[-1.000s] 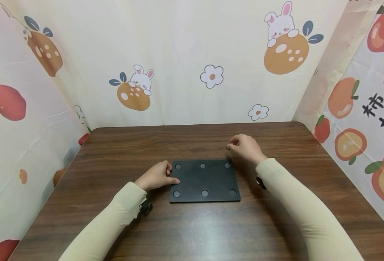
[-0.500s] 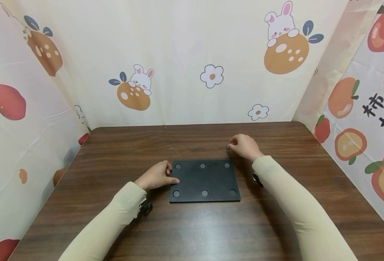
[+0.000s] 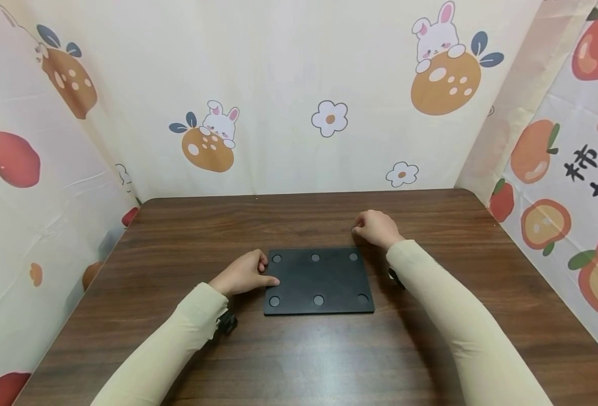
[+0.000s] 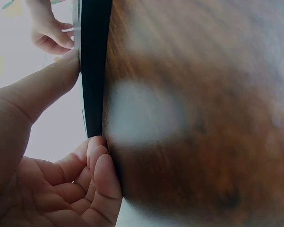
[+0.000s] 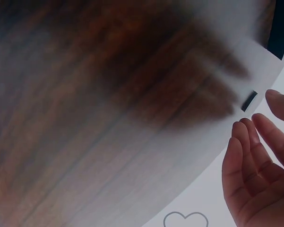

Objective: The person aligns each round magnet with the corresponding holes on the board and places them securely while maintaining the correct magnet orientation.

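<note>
A flat black rectangular board [image 3: 329,279] with several round recesses along two long sides lies on the wooden table. My left hand [image 3: 242,273] holds it at its left end, the thumb on the top face and the curled fingers against the edge. Beyond the board's far right corner, my right hand [image 3: 376,228] is low over the table. The right wrist view shows a small flat black piece [image 5: 249,101], edge-on, just beyond the thumb and forefinger, which stand apart. In the head view the fingers largely hide that piece.
The brown wooden table [image 3: 202,225] reaches to a patterned curtain [image 3: 278,67] at the back, with more printed cloth on both sides. A dark wrist device [image 3: 227,322] sits under the left sleeve.
My right forearm has swung slightly left, and the right hand has turned a little over the small black piece, covering more of it. The left hand and board stay still.
</note>
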`<state>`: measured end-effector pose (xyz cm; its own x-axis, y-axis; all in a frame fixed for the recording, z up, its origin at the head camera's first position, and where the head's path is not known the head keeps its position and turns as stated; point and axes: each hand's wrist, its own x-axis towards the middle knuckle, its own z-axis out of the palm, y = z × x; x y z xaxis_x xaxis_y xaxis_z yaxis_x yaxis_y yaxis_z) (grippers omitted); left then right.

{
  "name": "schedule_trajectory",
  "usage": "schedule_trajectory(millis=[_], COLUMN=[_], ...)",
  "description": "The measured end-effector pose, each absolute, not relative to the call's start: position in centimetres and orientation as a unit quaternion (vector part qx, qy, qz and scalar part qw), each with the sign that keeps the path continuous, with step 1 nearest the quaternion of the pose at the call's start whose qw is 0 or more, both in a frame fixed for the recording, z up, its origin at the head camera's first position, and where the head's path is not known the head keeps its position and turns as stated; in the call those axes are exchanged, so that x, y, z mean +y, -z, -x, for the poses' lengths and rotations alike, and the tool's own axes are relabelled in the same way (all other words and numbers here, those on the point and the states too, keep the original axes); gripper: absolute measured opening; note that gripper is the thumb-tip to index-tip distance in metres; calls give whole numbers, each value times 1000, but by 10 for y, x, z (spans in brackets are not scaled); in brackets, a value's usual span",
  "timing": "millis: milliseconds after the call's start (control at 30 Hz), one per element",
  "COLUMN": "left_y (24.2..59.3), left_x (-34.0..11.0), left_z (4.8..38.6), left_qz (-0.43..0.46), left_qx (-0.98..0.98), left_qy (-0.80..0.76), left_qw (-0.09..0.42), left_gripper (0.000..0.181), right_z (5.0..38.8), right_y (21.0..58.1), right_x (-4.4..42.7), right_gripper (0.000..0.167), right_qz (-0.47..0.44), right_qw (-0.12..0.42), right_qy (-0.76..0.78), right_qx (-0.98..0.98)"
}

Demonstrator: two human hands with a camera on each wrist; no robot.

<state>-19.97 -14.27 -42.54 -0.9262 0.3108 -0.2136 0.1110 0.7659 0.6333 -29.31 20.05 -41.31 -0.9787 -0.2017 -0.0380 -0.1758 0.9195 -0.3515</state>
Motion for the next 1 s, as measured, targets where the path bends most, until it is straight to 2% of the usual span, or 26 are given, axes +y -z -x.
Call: schedule_trajectory(millis=[1000], left_y=[424], left_x=[-142], left_z=[199], left_qz=[-115], left_qx=[929], left_qy=[-316], left_qw=[154], left_gripper=[50], right_z=[299], right_y=[418], right_x=[199], right_gripper=[20], right_qz=[90], right_qw=[46], right_qy=[152], right_qx=[983])
